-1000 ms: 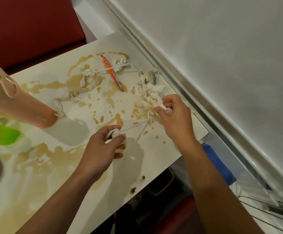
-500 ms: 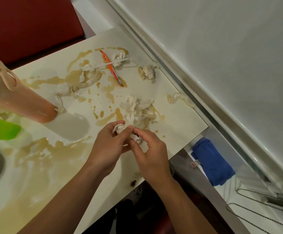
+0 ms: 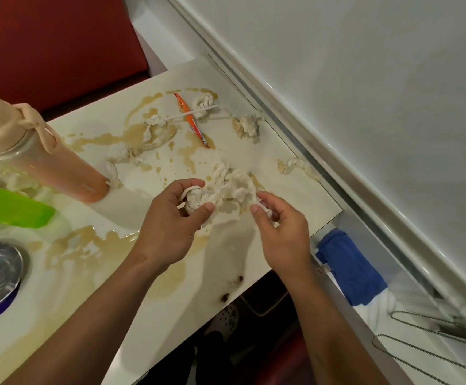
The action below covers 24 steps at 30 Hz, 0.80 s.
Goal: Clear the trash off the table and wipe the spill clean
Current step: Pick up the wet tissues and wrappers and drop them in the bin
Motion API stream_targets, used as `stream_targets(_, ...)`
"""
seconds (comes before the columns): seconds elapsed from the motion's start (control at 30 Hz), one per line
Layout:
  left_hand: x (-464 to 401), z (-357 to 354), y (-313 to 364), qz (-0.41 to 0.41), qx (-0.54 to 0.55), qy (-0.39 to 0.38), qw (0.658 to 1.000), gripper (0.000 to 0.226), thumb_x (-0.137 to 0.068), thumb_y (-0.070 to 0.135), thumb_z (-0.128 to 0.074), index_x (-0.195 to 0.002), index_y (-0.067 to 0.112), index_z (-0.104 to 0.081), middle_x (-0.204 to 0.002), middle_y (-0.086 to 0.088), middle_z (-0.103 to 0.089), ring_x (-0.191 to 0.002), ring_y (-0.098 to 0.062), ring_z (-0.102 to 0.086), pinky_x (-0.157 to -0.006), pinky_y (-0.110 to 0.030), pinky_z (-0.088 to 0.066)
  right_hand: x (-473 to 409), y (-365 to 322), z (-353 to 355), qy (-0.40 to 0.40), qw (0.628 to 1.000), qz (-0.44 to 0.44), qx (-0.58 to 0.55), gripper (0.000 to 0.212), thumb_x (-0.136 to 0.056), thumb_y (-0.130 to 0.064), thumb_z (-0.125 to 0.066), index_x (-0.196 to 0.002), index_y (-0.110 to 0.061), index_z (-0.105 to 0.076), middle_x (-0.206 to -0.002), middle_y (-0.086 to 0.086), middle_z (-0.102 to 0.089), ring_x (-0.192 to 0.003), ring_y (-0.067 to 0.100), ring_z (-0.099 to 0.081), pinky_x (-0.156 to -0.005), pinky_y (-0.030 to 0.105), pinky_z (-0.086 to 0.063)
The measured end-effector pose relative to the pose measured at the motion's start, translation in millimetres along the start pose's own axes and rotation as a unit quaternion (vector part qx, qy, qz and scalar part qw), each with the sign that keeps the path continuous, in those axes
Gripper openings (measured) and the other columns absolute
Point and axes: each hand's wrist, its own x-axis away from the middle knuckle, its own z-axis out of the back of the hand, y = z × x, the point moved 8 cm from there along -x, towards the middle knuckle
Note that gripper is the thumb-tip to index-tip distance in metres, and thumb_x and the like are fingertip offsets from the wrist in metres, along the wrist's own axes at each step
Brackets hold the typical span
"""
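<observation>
a wad of soaked tissue [image 3: 197,200] is held in the left hand [image 3: 170,226], fingers curled round it and thumb pressed on its near side, so the grip is closed on the wad. it is judged that the wad is kept bunched so that more scraps can be added before disposal. just beyond the grip, and touching the wad, a larger tissue clump [image 3: 234,184] lies on the table [image 3: 295,195]. its near edge is pinched by the right hand [image 3: 281,232] between thumb and fingertips; a small white piece seems to be tucked under those fingers, though this is partly hidden. the clump is probably being gathered toward the left-hand wad.

both forearms are brought in from the near table edge, wrists slightly raised, palms turned inward toward each other, the hands near but apart.

farther from the grip, well apart, more trash is left: a tissue ball [image 3: 247,125], a twisted scrap [image 3: 298,165] toward the right edge, an orange wrapper [image 3: 191,120] crossed by a white stick [image 3: 191,113], and a stained tissue strand [image 3: 148,137]. the brown spill [image 3: 87,245] is spread to the left of the grip, unwiped. a bottle [image 3: 31,151] is seen beyond it.
</observation>
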Motion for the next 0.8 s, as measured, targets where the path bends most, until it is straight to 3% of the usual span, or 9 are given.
stream_targets(0.13,9,8,34,-0.044,-0.044,-0.029,0.998,0.032,-0.092,0.016,-0.073,-0.118,0.031,-0.063,-0.106,0.000,-0.067,-0.061,-0.004,-0.059,-0.057,-0.015,-0.047,2,-13,19,0.026,0.999,0.016,0.038,0.021,-0.098,-0.025,-0.068,-0.119,-0.025,-0.073,-0.102,-0.016,-0.070,-0.090,-0.004,-0.060,-0.080,0.011,-0.047)
stream_targets(0.33,23,13,72,-0.099,-0.079,-0.036,0.991,0.026,-0.092,0.021,-0.074,-0.108,0.039,-0.065,-0.080,0.005,-0.069,-0.059,-0.010,-0.056,-0.054,-0.019,-0.044,17,-23,53,0.078,0.997,0.001,0.025,0.018,-0.099,-0.028,-0.066,-0.115,-0.029,-0.074,-0.105,-0.017,-0.071,-0.097,0.000,-0.061,-0.081,0.010,-0.048)
stream_targets(0.5,24,17,87,-0.122,-0.101,-0.021,0.987,0.020,-0.093,0.024,-0.072,-0.102,0.042,-0.067,-0.057,0.010,-0.058,-0.051,-0.015,-0.046,-0.046,-0.019,-0.038,26,-8,89,0.144,0.988,-0.042,-0.028,0.015,-0.098,-0.033,-0.067,-0.112,-0.032,-0.073,-0.103,-0.012,-0.073,-0.097,0.010,-0.067,-0.085,0.027,-0.055)
stream_targets(0.57,22,21,90,-0.124,-0.098,-0.013,0.987,0.020,-0.094,0.023,-0.071,-0.100,0.041,-0.068,-0.059,0.005,-0.060,-0.051,-0.024,-0.046,-0.046,-0.021,-0.038,27,-1,102,0.163,0.985,-0.057,-0.031,0.013,-0.098,-0.033,-0.067,-0.110,-0.032,-0.073,-0.097,-0.008,-0.073,-0.089,0.014,-0.067,-0.083,0.033,-0.056)
stream_targets(0.67,19,26,96,-0.131,-0.085,-0.004,0.988,0.017,-0.093,0.022,-0.072,-0.098,0.038,-0.070,-0.074,-0.010,-0.065,-0.065,-0.042,-0.052,-0.053,-0.028,-0.042,28,3,114,0.180,0.981,-0.059,-0.031,0.011,-0.097,-0.035,-0.068,-0.106,-0.033,-0.074,-0.083,-0.004,-0.071,-0.071,0.016,-0.061,-0.071,0.037,-0.055)
stream_targets(0.8,14,34,110,-0.149,-0.076,0.018,0.986,0.014,-0.092,0.022,-0.073,-0.098,0.035,-0.070,-0.084,-0.011,-0.068,-0.062,-0.029,-0.053,-0.060,-0.041,-0.048,29,2,118,0.177,0.982,-0.056,-0.021,0.008,-0.097,-0.034,-0.068,-0.102,-0.036,-0.073,-0.081,-0.001,-0.070,-0.071,0.032,-0.064,-0.066,0.043,-0.059)
